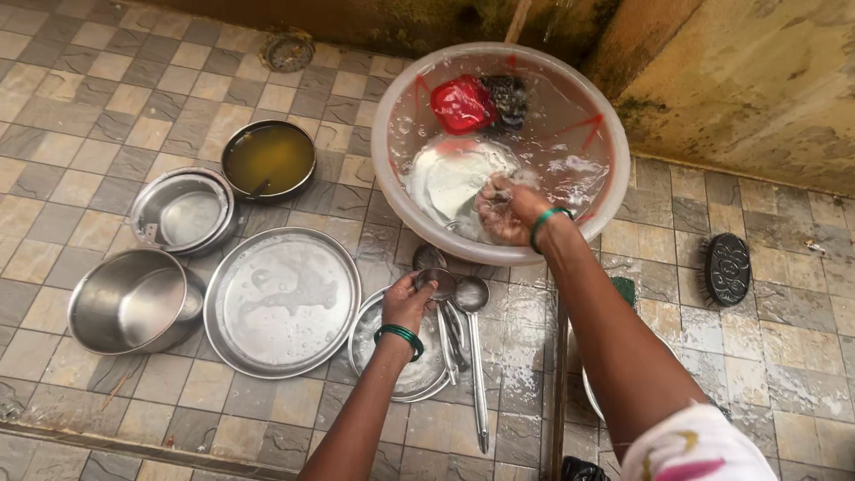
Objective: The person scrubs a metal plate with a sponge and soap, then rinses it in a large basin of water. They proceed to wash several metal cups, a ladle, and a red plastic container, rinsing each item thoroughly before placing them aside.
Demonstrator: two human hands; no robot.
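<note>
Steel ladles (463,312) lie at lower centre, handles pointing toward the bottom edge; the left hand (408,303) grips one ladle's bowl. Upper right, the right hand (506,209) is closed on a soapy plate (450,178) in a plastic basin (614,142).

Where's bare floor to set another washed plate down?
Bare tiles lie left of the pot and lidded pan, and between the basin and black brush. Crowded: around the large plate and spoons by the left hand.
</note>
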